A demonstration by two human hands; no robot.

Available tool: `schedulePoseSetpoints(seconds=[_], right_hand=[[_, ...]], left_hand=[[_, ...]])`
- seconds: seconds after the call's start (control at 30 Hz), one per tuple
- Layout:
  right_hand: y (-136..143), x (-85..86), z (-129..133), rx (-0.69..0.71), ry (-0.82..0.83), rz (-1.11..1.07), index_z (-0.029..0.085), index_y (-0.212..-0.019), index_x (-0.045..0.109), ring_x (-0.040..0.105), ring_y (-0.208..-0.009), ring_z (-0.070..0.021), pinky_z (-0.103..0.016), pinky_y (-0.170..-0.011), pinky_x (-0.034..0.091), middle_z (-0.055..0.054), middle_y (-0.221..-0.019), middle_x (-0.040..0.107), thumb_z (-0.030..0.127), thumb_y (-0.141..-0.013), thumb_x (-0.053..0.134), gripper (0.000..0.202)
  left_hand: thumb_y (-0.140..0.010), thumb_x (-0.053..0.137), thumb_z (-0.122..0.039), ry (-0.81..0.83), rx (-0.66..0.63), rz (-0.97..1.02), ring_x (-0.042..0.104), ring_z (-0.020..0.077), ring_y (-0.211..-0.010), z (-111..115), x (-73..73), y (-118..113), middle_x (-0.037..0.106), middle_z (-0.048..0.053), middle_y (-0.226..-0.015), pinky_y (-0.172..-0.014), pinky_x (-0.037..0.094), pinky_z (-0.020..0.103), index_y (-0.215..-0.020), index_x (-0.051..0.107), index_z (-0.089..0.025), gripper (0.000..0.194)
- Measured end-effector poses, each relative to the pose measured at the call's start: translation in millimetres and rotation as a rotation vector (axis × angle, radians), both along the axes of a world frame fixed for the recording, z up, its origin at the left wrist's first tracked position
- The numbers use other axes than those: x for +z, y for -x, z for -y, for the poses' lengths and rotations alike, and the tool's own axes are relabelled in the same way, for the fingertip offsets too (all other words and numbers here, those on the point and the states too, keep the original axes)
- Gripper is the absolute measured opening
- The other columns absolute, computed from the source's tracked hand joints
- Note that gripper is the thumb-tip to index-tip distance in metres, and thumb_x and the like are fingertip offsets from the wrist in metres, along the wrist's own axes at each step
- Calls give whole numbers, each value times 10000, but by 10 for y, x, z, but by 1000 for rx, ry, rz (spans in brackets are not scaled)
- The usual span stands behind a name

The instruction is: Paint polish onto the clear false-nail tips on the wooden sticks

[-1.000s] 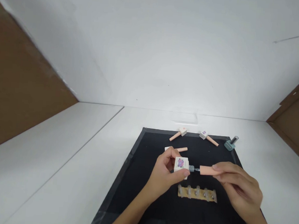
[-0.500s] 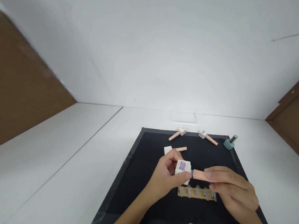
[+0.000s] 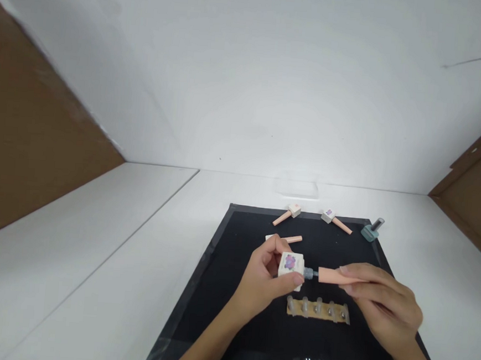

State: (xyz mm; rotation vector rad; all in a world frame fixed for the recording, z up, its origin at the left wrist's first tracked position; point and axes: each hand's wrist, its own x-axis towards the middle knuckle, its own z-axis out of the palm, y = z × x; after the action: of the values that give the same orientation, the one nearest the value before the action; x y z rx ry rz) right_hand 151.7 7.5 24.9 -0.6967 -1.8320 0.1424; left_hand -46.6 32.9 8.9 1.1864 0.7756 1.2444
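Between the thumb and fingers of my left hand (image 3: 264, 279) is a white square nail polish bottle (image 3: 291, 263) with a purple flower on it, tipped on its side. Its grey, glittery neck (image 3: 308, 273) points right. My right hand (image 3: 384, 302) grips the long peach brush cap (image 3: 329, 276), drawn a little out of the neck, with a short piece of the brush stem showing in the gap. Below both hands lies a tan strip (image 3: 317, 310) carrying several clear nail tips on the black mat (image 3: 233, 323).
Two more peach-capped bottles lie at the mat's back, one left (image 3: 294, 210) and one right (image 3: 328, 216). Another peach cap (image 3: 293, 239) shows behind my left hand. A teal bottle (image 3: 370, 232) with a grey cap stands at the back right corner. A clear tray (image 3: 298, 189) sits beyond the mat.
My right hand has moved the peach cap to the right, away from the bottle, widening the gap and baring the neck. My left hand has shifted slightly left and up with the bottle.
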Motion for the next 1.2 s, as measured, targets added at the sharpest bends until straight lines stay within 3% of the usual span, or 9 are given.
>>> schedulePoseSetpoints(seconds=[0.37, 0.53, 0.8, 1.2], right_hand=[[62, -42, 34, 18, 102, -59, 224, -859, 749, 737, -635, -158, -213, -506, 632, -52, -859, 775, 49, -831, 604, 229], [56, -47, 14, -50, 147, -125, 226, -814, 750, 738, -679, -172, -230, -571, 631, -38, -801, 775, 59, -786, 675, 186], [77, -117, 56, -117, 261, -388, 218, -902, 689, 748, -701, -184, -231, -581, 635, -36, -797, 774, 179, -782, 735, 134], [116, -67, 78, -40, 227, -296, 207, -885, 675, 745, -715, -185, -232, -601, 638, -46, -814, 770, 115, -775, 729, 153]], left_hand=[[-579, 796, -356, -138, 33, -96, 396, 77, -503, 13, 53, -30, 428, -62, -570, -461, 343, 185, -618, 444, -188, 393], [-566, 811, -279, -188, 87, -93, 402, 66, -506, 22, 26, -19, 451, -60, -595, -465, 339, 175, -636, 467, -180, 365], [-565, 809, -483, -27, 29, 10, 477, 90, -569, 21, -51, -4, 475, -44, -666, -537, 426, 223, -691, 466, -184, 472], [-550, 832, -465, 3, -85, 49, 471, 81, -521, 27, -39, -39, 486, -47, -632, -496, 380, 204, -718, 473, -185, 485]])
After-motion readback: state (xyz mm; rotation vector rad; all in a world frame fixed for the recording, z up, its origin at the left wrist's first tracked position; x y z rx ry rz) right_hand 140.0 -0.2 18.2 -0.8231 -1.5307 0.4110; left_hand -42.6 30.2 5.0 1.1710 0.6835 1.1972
